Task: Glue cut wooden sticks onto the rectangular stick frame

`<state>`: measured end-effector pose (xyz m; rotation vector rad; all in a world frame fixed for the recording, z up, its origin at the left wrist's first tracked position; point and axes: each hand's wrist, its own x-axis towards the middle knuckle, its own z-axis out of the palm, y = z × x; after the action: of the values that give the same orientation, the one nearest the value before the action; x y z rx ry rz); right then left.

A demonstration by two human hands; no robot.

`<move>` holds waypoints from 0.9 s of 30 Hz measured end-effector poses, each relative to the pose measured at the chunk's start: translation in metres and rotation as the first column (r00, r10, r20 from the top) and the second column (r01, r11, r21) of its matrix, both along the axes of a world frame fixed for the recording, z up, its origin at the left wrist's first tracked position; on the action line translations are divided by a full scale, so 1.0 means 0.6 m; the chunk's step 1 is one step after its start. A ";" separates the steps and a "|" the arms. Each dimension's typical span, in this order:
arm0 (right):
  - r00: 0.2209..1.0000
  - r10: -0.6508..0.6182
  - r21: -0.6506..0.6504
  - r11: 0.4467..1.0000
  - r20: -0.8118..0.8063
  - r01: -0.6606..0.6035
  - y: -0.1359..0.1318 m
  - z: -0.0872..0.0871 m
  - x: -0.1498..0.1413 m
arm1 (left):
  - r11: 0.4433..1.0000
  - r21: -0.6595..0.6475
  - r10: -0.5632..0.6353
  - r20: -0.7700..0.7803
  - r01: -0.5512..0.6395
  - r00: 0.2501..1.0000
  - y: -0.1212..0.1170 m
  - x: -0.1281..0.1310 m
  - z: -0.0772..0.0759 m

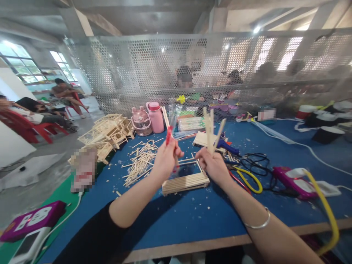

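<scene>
My left hand (165, 157) is closed around a clear plastic wrapper (169, 132) with red marks, held upright; a bit of it shows below the fist. In my right hand (213, 165) are several pale wooden sticks (209, 132), pointing up and fanned apart. Below and between the hands lies a small slatted wooden piece (185, 183) with thin sticks rising from its back. A heap of short loose sticks (140, 161) is left of my left hand. Just beyond my right hand lie a blue-handled tool (229, 147) and a flat wooden panel (200, 139).
Wooden stick frames (110, 134) are stacked at the back left, near a pink bottle (156, 119). Scissors with yellow handles (258, 183), black cable and a purple power strip (291, 179) lie right. A perforated metal screen (154, 69) stands behind the blue table (187, 223).
</scene>
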<state>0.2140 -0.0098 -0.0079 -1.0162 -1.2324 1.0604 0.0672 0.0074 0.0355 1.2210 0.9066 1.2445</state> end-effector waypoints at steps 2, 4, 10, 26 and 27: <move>0.993 -0.016 0.018 1.000 -0.119 0.018 0.003 0.006 0.010 | 0.986 -0.106 -0.145 -0.159 0.129 0.977 -0.010 -0.006 0.008; 0.972 0.072 0.009 0.997 -0.223 -0.072 0.003 0.007 0.011 | 0.917 -0.223 -0.394 -0.389 0.329 0.833 -0.030 -0.006 0.007; 0.880 -0.018 -0.068 0.998 -0.474 -0.016 0.010 0.013 0.029 | 0.843 -0.155 -0.483 -0.640 0.515 0.598 -0.052 -0.030 0.007; 0.933 0.088 -0.008 0.995 -0.348 -0.097 -0.004 -0.013 -0.022 | 0.864 -0.192 -0.503 -0.270 0.466 0.821 -0.022 -0.008 -0.021; 0.911 0.039 -0.012 0.999 -0.411 -0.048 -0.001 -0.009 -0.014 | 0.860 -0.198 -0.509 -0.275 0.470 0.815 -0.023 -0.008 -0.019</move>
<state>0.2057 -0.0103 -0.0132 -0.7327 -0.9016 1.2511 0.0621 -0.0064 0.0240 1.4676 0.8077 0.5752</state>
